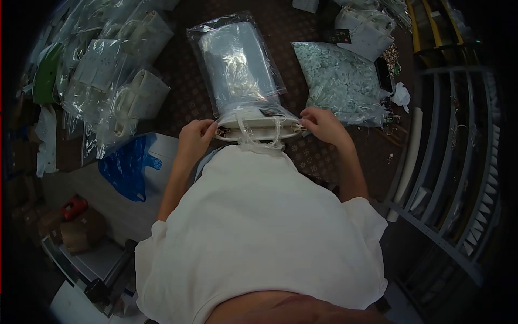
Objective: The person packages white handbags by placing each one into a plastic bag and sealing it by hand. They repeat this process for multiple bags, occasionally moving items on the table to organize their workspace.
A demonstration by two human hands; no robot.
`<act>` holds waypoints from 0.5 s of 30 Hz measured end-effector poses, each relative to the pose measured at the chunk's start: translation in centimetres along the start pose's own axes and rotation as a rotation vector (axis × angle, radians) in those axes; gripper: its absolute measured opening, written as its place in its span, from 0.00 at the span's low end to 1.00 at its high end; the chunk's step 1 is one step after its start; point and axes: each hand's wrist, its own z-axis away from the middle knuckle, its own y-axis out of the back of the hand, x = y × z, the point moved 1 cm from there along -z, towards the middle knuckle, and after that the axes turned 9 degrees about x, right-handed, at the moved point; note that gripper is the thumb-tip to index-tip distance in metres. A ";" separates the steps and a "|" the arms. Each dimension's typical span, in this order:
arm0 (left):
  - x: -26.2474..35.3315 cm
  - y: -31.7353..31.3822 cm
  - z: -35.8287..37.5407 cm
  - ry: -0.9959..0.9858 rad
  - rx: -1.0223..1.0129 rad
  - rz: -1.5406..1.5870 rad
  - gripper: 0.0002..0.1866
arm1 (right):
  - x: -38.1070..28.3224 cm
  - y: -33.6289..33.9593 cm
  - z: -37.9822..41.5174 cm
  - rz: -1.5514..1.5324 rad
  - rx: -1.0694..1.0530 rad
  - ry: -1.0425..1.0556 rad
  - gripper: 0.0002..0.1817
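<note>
A white handbag (260, 131) lies in front of my body with its top opening facing me. Its two handles are wrapped in clear plastic, and its pale lining shows between the edges. My left hand (197, 135) pinches the left end of the opening between thumb and fingers. At the opposite end, my right hand (324, 125) has its thumb and fingertips closed on the corner near the gold-coloured hardware. Just beyond the bag, a stack of clear plastic sleeves (240, 65) lies flat on the table.
Several plastic-wrapped white handbags (143, 97) are piled at the left. A clear sack of pale green pieces (342, 78) sits to the right, below another white bag (367, 29). A blue plastic bag (129, 167) hangs near the left edge. Metal shelving (453, 151) stands at the right.
</note>
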 end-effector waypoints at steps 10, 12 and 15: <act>-0.6 -0.5 0.6 0.251 -0.121 0.285 0.12 | 4.8 -3.5 -0.3 -0.059 0.258 0.085 0.10; -0.2 0.2 0.7 0.264 -0.120 0.324 0.12 | 3.7 -3.2 -0.5 -0.071 0.359 0.072 0.07; 4.0 5.5 1.1 0.272 -0.048 0.440 0.11 | -3.2 2.2 3.3 -0.192 0.627 0.138 0.05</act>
